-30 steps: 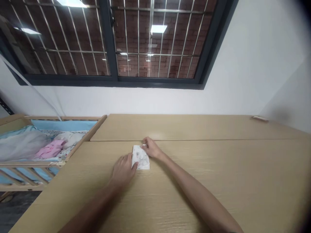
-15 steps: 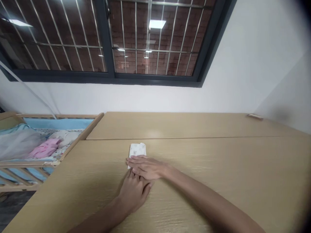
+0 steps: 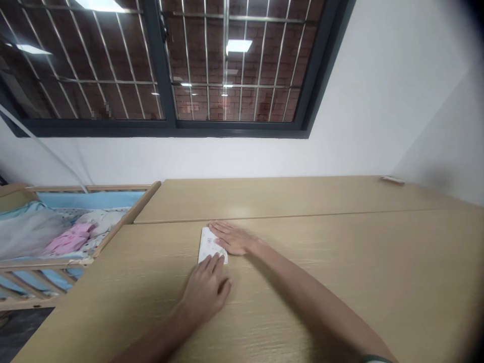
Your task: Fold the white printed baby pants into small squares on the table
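A small white folded piece with a faint printed pattern (image 3: 209, 245), cloth-like or perhaps a folded diaper, lies flat on the pale wooden tabletop (image 3: 321, 257). My left hand (image 3: 206, 287) rests at its lower edge, fingertips on it and thumb held apart. Across its upper right corner lies my right hand (image 3: 232, 238), stretched out flat with fingers pointing left. That hand is slightly blurred, and it covers part of the piece. Neither hand grips anything.
To the left stands a wooden crib (image 3: 147, 199) with blue lining, a pink cloth (image 3: 70, 239) and pale bedding. A barred window (image 3: 242, 130) is set in the white wall behind. A small flat object (image 3: 392, 180) lies at the tabletop's far right corner.
My right hand has slid up and away from my left hand to the piece's upper right, uncovering its middle. My left hand has stayed near the lower edge. The view has tilted slightly.
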Available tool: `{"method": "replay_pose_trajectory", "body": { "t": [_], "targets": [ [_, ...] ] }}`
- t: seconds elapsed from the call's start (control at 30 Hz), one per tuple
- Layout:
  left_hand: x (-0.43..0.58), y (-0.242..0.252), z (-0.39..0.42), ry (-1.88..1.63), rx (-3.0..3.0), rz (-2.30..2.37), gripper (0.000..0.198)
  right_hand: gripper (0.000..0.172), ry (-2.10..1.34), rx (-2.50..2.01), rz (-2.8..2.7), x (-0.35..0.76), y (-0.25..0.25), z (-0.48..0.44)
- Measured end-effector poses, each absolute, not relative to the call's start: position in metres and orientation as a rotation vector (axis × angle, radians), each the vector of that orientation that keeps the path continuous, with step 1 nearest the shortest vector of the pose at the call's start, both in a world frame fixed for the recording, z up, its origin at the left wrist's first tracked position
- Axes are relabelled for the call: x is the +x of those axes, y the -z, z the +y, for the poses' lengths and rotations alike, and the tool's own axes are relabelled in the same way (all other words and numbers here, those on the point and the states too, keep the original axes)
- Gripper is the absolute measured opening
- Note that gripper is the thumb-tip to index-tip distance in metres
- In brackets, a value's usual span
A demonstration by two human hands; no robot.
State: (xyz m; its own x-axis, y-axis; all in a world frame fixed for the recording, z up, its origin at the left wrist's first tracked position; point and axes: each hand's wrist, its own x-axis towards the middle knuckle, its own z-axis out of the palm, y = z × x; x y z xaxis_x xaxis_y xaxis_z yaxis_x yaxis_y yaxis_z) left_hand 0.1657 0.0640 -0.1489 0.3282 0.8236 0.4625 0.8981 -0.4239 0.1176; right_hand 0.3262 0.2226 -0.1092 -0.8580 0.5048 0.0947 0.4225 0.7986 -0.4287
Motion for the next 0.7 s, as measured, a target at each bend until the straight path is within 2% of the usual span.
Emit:
{"method": "replay_pose_trajectory", "body": {
  "t": [0.07, 0.17, 0.3, 0.4, 0.53, 0.7],
  "targets": [
    [0.153, 0.138, 0.075, 0.717, -2.356, -1.709, 0.037, 0.064, -0.571, -0.81, -2.691, 0.328, 0.108, 0.221],
    [0.133, 0.126, 0.092, 0.555, -2.131, -1.981, 0.04, 0.061, -0.488, -0.982, -2.467, 0.327, 0.107, 0.219],
    [0.117, 0.126, 0.105, 0.345, -2.172, -2.188, 0.043, 0.039, -0.464, -1.087, -2.359, 0.321, 0.108, 0.219],
    [0.116, 0.127, 0.11, 0.304, -2.307, -2.171, 0.037, 0.027, -0.571, -1.188, -2.297, 0.315, 0.111, 0.214],
    [0.117, 0.113, 0.102, 0.265, -2.488, -2.08, 0.03, 0.027, -0.636, -1.299, -2.244, 0.312, 0.109, 0.188],
    [0.1, 0.105, 0.054, 0.197, -2.708, -2.025, 0.023, 0.024, -0.595, -1.143, -2.445, 0.311, 0.092, 0.127]
  ]
}}
